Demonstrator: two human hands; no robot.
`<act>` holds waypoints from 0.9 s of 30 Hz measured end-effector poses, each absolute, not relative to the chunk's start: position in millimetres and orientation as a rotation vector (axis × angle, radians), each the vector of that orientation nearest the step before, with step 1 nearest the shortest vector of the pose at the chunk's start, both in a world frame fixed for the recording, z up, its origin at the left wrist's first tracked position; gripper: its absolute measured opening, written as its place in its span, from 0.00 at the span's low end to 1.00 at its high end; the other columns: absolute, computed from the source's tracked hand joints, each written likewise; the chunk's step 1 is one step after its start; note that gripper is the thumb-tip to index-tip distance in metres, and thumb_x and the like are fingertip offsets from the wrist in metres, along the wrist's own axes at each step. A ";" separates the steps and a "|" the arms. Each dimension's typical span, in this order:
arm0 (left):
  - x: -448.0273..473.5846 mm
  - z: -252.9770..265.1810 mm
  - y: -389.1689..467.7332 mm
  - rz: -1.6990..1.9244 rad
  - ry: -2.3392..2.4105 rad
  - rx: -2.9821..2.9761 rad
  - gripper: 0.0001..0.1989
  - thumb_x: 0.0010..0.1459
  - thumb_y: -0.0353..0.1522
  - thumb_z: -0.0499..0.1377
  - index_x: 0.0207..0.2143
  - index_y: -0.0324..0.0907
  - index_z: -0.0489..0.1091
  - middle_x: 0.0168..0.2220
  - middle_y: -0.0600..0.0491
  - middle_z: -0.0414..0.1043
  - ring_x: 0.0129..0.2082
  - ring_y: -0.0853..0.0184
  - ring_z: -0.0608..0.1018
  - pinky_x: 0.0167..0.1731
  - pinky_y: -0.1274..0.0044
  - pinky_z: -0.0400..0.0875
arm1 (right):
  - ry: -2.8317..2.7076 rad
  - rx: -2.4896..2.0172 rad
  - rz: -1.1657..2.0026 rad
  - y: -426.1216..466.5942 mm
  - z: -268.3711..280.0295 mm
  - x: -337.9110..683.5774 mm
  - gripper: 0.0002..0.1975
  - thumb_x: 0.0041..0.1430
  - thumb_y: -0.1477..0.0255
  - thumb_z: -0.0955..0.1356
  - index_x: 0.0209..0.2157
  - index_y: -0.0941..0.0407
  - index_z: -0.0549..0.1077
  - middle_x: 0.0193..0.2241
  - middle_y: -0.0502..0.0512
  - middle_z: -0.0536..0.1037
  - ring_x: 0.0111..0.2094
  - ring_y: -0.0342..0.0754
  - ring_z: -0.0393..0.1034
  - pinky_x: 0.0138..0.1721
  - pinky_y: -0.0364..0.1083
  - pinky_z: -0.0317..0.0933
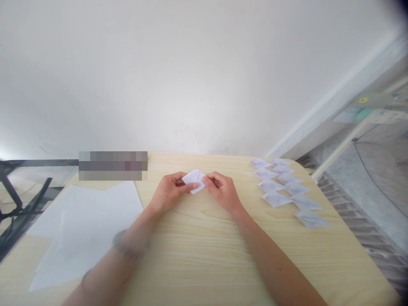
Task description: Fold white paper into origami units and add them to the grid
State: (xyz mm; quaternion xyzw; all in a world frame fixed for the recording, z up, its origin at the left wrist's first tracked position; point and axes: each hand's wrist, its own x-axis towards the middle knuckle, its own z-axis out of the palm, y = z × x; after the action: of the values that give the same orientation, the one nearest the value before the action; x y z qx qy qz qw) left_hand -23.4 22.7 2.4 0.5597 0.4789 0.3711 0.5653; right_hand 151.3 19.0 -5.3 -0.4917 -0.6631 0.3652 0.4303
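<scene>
Between my two hands is a small piece of folded white paper [195,176], with crease lines on its face and a pointed lower corner. My left hand [170,189] pinches its left side, thumb on top and fingers tucked behind. On the other side, my right hand [221,189] presses its thumb onto the right edge, the fingers curled behind it. The paper is held just over the wooden table [197,246]. Over to the right lie several folded paper shapes [276,198] in two slanting columns, each pointed at its ends.
White paper sheets [86,229] overlap at the table's left, partly behind my left forearm. A blurred-out patch [113,165] covers something at the back left. A white wall [204,85] rises behind the table. Dark metal bars [12,199] stand left; a pale frame [338,148] stands right.
</scene>
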 end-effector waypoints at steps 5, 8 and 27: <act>-22.8 3.3 23.7 0.904 1.081 1.307 0.20 0.48 0.42 0.59 0.39 0.37 0.71 0.34 0.49 0.75 0.35 0.62 0.75 0.35 0.75 0.69 | -1.694 -1.240 0.858 19.3 -4.4 152.9 0.14 0.55 0.63 0.62 0.25 0.57 0.71 0.21 0.50 0.71 0.22 0.40 0.62 0.23 0.40 0.54; -24.7 4.5 24.0 0.883 1.048 1.316 0.20 0.48 0.41 0.59 0.39 0.36 0.72 0.36 0.48 0.75 0.35 0.62 0.74 0.36 0.74 0.69 | -1.713 -1.218 0.897 19.7 -4.4 153.9 0.13 0.54 0.63 0.63 0.25 0.57 0.72 0.21 0.50 0.72 0.22 0.40 0.62 0.23 0.39 0.54; -24.4 6.9 22.8 0.897 1.053 1.374 0.14 0.51 0.40 0.57 0.31 0.37 0.73 0.29 0.52 0.74 0.30 0.67 0.72 0.31 0.79 0.64 | -1.803 -1.202 0.991 17.8 -2.0 152.7 0.14 0.54 0.62 0.63 0.25 0.57 0.72 0.21 0.49 0.73 0.21 0.40 0.61 0.22 0.39 0.54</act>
State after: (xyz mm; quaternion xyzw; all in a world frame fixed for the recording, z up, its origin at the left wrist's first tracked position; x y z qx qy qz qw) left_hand -24.4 22.8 6.9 0.5831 0.4469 0.3809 0.5614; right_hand 152.7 17.8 -2.0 -0.4686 -0.7030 0.3861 0.3702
